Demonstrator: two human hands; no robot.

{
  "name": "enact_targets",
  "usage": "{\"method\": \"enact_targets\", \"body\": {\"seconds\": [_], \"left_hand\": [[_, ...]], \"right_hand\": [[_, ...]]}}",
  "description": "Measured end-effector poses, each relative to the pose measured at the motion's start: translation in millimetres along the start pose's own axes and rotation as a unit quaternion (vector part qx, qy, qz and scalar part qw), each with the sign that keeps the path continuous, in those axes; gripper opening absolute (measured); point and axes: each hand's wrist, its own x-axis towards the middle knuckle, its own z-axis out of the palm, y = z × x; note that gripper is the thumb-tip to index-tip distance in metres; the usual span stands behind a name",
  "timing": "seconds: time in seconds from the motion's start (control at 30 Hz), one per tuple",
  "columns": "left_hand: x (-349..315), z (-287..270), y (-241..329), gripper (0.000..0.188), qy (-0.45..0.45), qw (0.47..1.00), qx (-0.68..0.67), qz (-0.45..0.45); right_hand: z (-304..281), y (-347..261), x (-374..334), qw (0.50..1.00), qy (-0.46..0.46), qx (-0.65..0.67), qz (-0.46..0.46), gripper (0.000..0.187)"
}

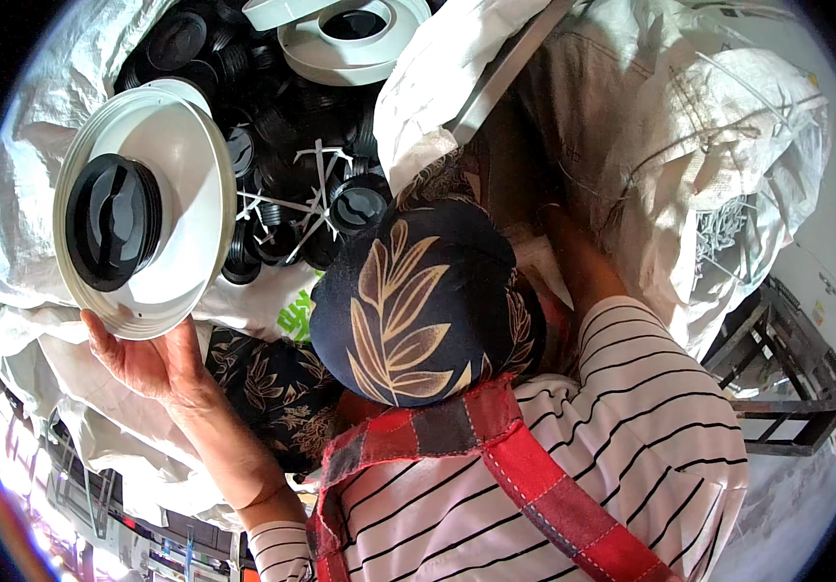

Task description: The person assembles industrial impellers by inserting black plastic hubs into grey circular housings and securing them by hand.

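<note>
My left hand grips the lower rim of a round white plastic dish, held tilted up at the left. Inside the dish sits a black threaded cap with a raised bar across its face. Behind and beside it lies a heap of black threaded caps, with thin white plastic sprue pieces on top. My right forearm reaches down beyond my raised knee, next to a white woven sack. Shadow and the knee hide the fingers of that right hand.
More white round dishes lie on the heap at the top, one with a black cap inside. White sacking surrounds the heap at left. Thin white plastic bits show in the right sack. A dark metal frame stands at far right.
</note>
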Motion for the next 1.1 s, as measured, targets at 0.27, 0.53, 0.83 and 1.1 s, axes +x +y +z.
{"method": "enact_targets", "body": {"seconds": [0.27, 0.53, 0.83, 1.1], "left_hand": [[-1, -2, -1, 0.049, 0.009, 0.999, -0.005, -0.035], [-1, 8, -4, 0.048, 0.052, 0.998, 0.02, 0.022], [-13, 10, 10, 0.041, -0.006, 0.999, -0.015, 0.028], [-18, 21, 8, 0.033, -0.043, 0.997, -0.023, 0.066]], "right_hand": [[0, -15, -10, 0.995, 0.071, 0.066, -0.02, 0.032], [-124, -132, -142, 0.939, 0.239, 0.148, -0.199, 0.031], [-303, -48, -303, 0.601, 0.703, 0.244, -0.29, 0.039], [-302, 35, -274, 0.914, 0.383, 0.13, -0.045, 0.055]]}}
